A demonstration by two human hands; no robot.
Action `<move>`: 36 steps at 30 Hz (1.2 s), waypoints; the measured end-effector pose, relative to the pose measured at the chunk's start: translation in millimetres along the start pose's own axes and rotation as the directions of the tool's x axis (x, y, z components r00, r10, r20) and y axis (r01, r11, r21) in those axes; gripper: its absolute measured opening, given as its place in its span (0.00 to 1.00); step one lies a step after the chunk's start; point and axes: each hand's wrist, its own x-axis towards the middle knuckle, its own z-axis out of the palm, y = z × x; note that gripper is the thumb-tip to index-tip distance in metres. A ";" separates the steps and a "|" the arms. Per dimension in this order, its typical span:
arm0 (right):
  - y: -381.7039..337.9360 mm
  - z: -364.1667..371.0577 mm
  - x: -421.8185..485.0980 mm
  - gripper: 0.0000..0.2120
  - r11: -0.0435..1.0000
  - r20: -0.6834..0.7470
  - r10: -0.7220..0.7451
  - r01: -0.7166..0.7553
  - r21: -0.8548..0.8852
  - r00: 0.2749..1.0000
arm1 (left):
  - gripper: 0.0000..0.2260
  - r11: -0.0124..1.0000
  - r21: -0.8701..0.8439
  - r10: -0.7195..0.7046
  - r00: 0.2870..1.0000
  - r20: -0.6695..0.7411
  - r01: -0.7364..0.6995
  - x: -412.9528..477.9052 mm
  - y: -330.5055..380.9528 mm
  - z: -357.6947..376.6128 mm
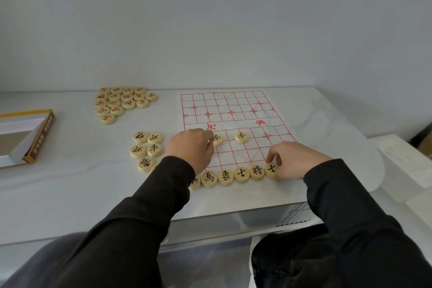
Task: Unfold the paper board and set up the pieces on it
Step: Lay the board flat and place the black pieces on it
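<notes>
The paper board (pixel 236 119) with a red grid lies unfolded on the white table. Along its near edge runs a row of round wooden pieces with black characters (pixel 225 177). My right hand (pixel 294 161) pinches the rightmost piece of that row (pixel 271 169). My left hand (pixel 190 147) holds a black-marked piece (pixel 218 140) on the board with its fingertips. Another black piece (pixel 241 137) stands alone to its right. Several loose black pieces (pixel 146 148) lie left of the board; my left sleeve hides part of them.
A cluster of red-marked pieces (pixel 121 103) sits at the back left of the table. An open box with a yellow-brown rim (pixel 38 138) lies at the far left. The table's front edge (pixel 210 215) runs just below the piece row. A white block (pixel 406 159) stands at right.
</notes>
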 end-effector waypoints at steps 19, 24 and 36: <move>-106.2 10.9 30.6 0.13 0.950 -0.263 -0.242 0.283 0.134 0.934 | 0.13 0.983 0.002 -0.185 0.982 -0.026 0.185 -19.4 -56.0 -25.4; -131.5 18.8 37.5 0.13 0.922 -0.311 -0.333 0.377 0.092 0.890 | 0.20 0.909 -0.017 -0.416 0.909 0.040 0.416 -29.7 -85.7 -32.2; -160.8 18.6 66.5 0.21 0.855 -0.294 -0.502 0.518 -0.028 0.814 | 0.50 0.971 0.046 -0.225 0.833 0.505 0.235 -25.6 -146.3 -42.3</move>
